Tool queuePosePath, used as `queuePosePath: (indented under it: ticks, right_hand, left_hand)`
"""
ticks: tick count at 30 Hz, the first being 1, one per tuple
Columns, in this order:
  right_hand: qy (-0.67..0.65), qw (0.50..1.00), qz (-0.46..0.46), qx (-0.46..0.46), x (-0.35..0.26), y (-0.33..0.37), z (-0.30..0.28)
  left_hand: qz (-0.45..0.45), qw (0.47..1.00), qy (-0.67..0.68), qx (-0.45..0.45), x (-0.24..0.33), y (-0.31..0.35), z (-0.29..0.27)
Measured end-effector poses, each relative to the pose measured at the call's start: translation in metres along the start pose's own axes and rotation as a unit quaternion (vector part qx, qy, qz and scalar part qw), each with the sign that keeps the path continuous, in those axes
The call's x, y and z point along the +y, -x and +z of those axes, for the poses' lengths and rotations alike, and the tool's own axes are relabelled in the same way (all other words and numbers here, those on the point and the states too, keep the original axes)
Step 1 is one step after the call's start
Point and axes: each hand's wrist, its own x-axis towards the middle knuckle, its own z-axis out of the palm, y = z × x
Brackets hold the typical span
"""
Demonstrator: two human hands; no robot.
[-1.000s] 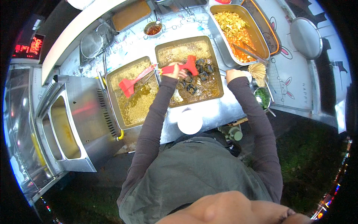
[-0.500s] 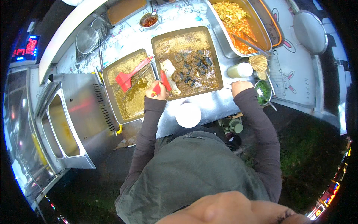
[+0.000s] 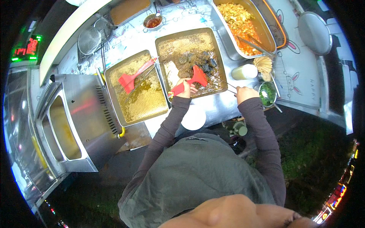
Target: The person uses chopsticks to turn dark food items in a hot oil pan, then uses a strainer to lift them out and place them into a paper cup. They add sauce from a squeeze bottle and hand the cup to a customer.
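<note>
My left hand (image 3: 184, 89) is closed round the handle of a red spatula (image 3: 199, 75), whose broad head rests over the right-hand griddle pan (image 3: 223, 72). Black chunks of food (image 3: 208, 65) lie bunched in brown, bubbling oil near that head. At the pan's right edge, my right hand (image 3: 246, 94) grips thin metal rods (image 3: 225, 82), perhaps chopsticks or tongs, that reach in toward the black pieces. A second red spatula (image 3: 128, 81) lies across the left-hand pan (image 3: 121, 118), which holds oil. A white round bowl or lid (image 3: 193, 117) sits close in front of me.
Far right stands a deep tray (image 3: 216, 26) of chopped orange and yellow food with tongs. A pale bottle (image 3: 245, 71), wooden sticks (image 3: 264, 65) and a bowl of chopped greens (image 3: 268, 94) flank my right hand. A steel fryer (image 3: 87, 110) is at left, a sauce bowl (image 3: 153, 21) at the back.
My left hand has moved right with the red spatula, whose head went from the pan's left side to its front middle. The black chunks are bunched farther right. The right-hand rods now reach into the pan.
</note>
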Motion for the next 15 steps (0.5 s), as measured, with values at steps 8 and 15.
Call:
queuePosePath:
  ticks: [8,15]
  right_hand:
    - [0.011,0.999,0.027,-0.034,0.006,0.009,-0.017]
    - [0.004,0.998,0.048,-0.042,-0.003,-0.007,-0.002]
  left_hand:
    - [-0.009,0.998,-0.057,-0.016,0.01,-0.086,0.09]
    - [0.13,0.843,-0.522,0.01,0.021,-0.086,0.064]
